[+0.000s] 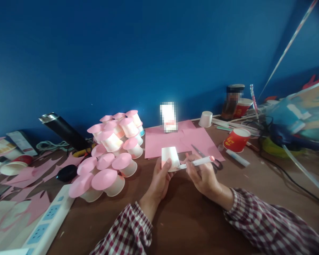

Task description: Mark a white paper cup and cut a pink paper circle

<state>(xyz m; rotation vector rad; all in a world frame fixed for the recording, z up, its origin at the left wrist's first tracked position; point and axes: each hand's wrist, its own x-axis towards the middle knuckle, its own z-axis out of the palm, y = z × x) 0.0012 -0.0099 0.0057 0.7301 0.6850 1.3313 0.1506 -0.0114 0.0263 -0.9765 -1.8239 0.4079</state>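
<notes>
In my left hand [162, 175] is a white paper cup [170, 154], held upside down with the thumb across its side. A white marker pen [199, 162] is gripped in my right hand [203, 175]; its tip meets the cup near the lower right rim, though whether it touches I cannot tell. Behind the right hand lies a pair of scissors [217, 164], partly hidden by the fingers. Sheets of pink paper [159, 141] lie just beyond both hands. To the left, several upturned paper cups wear pink paper cones [105, 179], some stacked on others.
A white power strip [51, 216] and pink paper scraps [32, 173] lie at the left, by a tilted black flask [66, 131]. On the right stand a red paper cup [238, 140], a white cup [205, 119] and a dark jar [232, 102]. A cable [289, 166] crosses the table there.
</notes>
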